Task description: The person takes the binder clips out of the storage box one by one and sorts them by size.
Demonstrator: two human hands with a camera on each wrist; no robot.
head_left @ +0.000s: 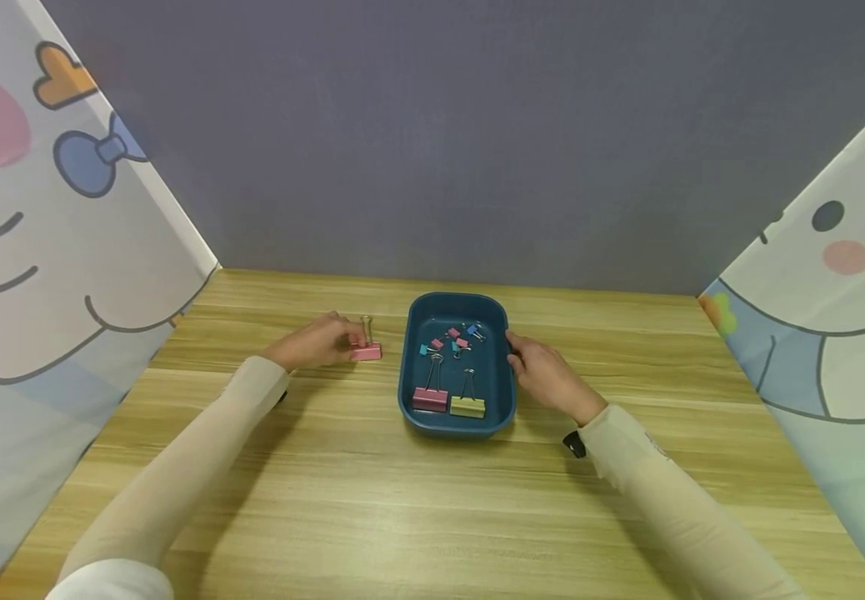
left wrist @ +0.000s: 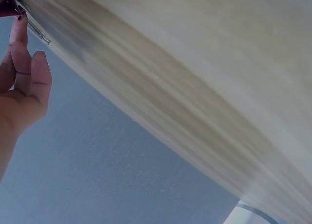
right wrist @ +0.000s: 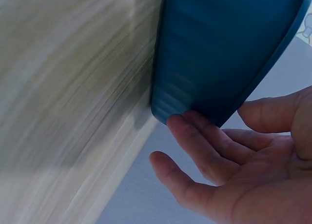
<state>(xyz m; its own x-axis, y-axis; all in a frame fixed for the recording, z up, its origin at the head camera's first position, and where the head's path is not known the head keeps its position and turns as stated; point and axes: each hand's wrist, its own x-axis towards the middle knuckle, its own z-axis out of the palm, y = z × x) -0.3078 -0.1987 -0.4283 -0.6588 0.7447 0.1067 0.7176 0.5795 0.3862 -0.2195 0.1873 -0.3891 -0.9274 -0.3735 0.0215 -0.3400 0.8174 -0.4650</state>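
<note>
My left hand [head_left: 320, 340] pinches a large pink binder clip [head_left: 367, 352] on the table, left of the blue tray. One metal handle points away from me. In the left wrist view only a dark corner of the clip [left wrist: 7, 5] shows, by a fingertip. At the tray's right side is my right hand [head_left: 550, 377]. In the right wrist view its fingers [right wrist: 204, 148] lie against the outer wall of the tray [right wrist: 222, 43], with the thumb at the rim. Inside the tray are a large pink clip [head_left: 430, 400] and a yellow clip [head_left: 467, 407], side by side.
Several small binder clips [head_left: 454, 333] in pink, teal and blue lie farther back in the tray. The wooden table [head_left: 372, 508] meets a grey back panel [head_left: 432, 167]. Cartoon-printed panels [head_left: 20, 250] stand at both sides.
</note>
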